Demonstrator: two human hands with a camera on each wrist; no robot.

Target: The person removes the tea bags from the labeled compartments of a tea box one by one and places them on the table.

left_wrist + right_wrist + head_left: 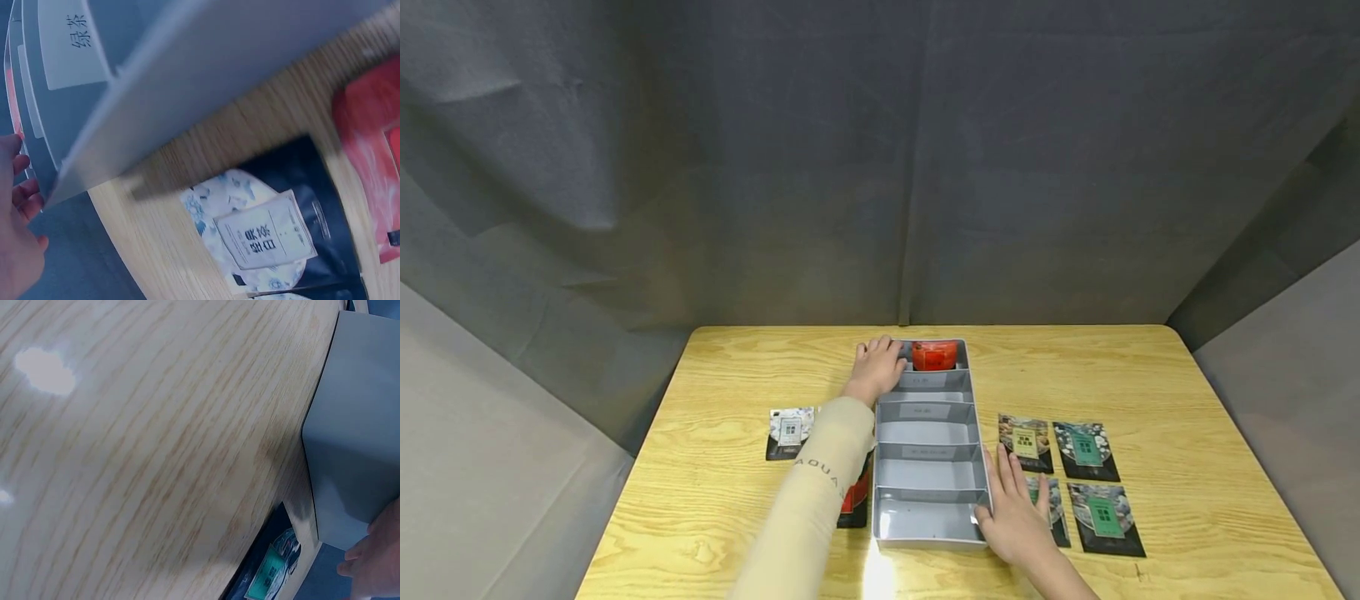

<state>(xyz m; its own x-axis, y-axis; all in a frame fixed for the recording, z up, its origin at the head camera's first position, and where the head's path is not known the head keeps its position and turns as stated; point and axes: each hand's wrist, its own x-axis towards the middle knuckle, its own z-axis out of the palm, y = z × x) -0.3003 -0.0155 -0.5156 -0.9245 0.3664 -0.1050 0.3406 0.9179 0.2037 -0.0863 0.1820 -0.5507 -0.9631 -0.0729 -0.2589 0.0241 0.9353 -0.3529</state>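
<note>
A long grey box [928,475] with several compartments in a row lies between my hands. A red packet [934,357] sits in its farthest compartment. My left hand [878,367] grips the box's far left corner, with the thumb over the rim near that packet. In the left wrist view, the left hand's fingers [25,194] bend at the edge of the wall. My right hand [1017,518] lies along the near right side, its fingers spread and fairly straight, the thumb at the rim of the nearest compartment. It partly covers a packet with a green label [1057,512].
Right of the box lie a yellow-labelled packet [1025,442] and more green-labelled packets [1086,450]. Left of it are a white floral packet [790,432] and a red packet [854,500] partly hidden by my left sleeve [820,483]. A dark curtain [805,208] hangs behind the table.
</note>
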